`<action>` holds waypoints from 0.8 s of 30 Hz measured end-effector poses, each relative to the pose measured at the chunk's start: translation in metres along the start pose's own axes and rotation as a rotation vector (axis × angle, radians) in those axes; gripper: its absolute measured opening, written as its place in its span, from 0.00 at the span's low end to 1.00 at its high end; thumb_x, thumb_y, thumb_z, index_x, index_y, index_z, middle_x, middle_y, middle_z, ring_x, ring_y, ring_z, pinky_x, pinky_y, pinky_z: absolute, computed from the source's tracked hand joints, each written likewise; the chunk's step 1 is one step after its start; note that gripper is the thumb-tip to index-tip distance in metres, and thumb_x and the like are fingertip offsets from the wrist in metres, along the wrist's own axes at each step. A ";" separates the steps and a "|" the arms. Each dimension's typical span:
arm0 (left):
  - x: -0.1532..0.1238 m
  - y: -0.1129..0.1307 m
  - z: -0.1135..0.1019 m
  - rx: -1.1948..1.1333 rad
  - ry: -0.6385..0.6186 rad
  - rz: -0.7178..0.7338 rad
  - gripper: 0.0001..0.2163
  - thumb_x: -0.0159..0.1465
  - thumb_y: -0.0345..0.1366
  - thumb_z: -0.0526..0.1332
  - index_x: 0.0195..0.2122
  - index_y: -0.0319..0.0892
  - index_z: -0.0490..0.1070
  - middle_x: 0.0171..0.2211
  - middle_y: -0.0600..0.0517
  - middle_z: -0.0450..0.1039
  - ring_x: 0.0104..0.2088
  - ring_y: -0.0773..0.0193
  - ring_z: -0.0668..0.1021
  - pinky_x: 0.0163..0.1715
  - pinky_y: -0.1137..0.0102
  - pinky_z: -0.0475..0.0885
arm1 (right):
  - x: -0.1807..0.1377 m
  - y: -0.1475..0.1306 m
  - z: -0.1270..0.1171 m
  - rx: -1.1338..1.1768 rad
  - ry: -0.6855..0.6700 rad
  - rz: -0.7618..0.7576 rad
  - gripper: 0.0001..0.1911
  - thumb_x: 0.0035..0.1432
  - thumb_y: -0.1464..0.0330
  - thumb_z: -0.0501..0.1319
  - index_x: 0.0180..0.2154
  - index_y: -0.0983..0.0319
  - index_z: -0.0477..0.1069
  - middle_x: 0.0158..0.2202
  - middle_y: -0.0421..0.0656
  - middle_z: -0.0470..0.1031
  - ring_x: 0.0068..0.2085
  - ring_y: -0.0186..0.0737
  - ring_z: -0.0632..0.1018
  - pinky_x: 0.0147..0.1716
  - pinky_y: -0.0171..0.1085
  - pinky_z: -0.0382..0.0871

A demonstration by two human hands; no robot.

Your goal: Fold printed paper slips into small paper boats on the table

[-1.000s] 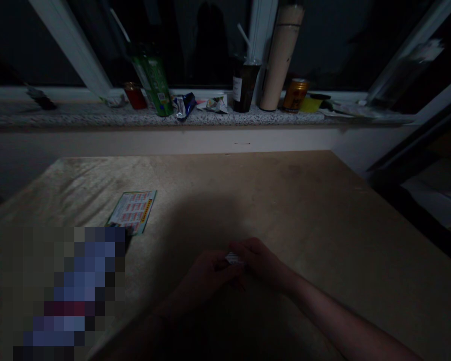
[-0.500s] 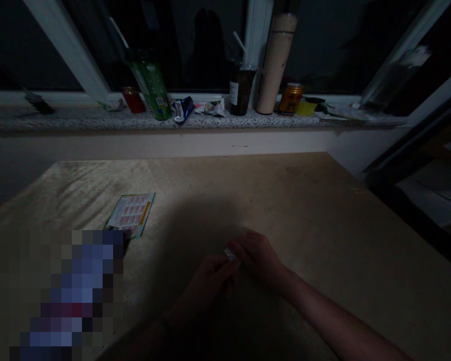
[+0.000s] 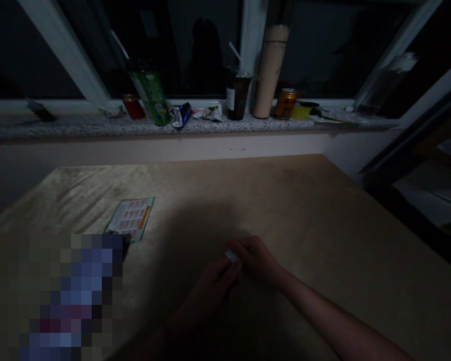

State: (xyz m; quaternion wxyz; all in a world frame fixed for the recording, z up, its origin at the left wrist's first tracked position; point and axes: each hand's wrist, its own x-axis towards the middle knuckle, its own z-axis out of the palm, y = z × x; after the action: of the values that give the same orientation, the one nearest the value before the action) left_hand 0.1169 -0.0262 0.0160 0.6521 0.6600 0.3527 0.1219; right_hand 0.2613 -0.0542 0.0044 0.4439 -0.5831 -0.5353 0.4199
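Close together over the middle of the table [image 3: 285, 200], my two hands meet at a small pale piece with faint dark print [image 3: 231, 255]. My left hand [image 3: 220, 278] pinches it from below between thumb and fingers. From the upper right, my right hand [image 3: 256, 258] is closed with its fingertips at the piece's far edge. Only a corner of the piece shows between the fingers; its kind cannot be made out in the dim light.
A printed card [image 3: 131, 218] lies on the table to the left, beside a blurred-out bluish area [image 3: 75, 291]. Along the granite windowsill [image 3: 206, 128] stand a green package [image 3: 152, 98], a dark cup with a straw [image 3: 237, 98], a tall beige flask [image 3: 270, 72] and an orange can [image 3: 286, 104].
Both hands stay together on the small piece, with only a slight shift of the fingers. The view has tilted slightly, so the windowsill items sit a little lower.
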 end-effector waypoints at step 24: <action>0.001 -0.018 -0.013 -0.271 0.304 -0.064 0.21 0.54 0.54 0.59 0.35 0.40 0.74 0.36 0.49 0.72 0.36 0.60 0.73 0.35 0.71 0.69 | -0.014 -0.010 0.002 0.187 -0.206 0.126 0.26 0.56 0.48 0.53 0.20 0.63 0.61 0.17 0.34 0.58 0.19 0.27 0.58 0.18 0.29 0.51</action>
State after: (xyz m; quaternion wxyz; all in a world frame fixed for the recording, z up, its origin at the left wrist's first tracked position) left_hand 0.1040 -0.0170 -0.0001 0.6777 0.5287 0.4483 0.2455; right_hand 0.2561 -0.0674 0.0136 0.4119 -0.5254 -0.4989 0.5527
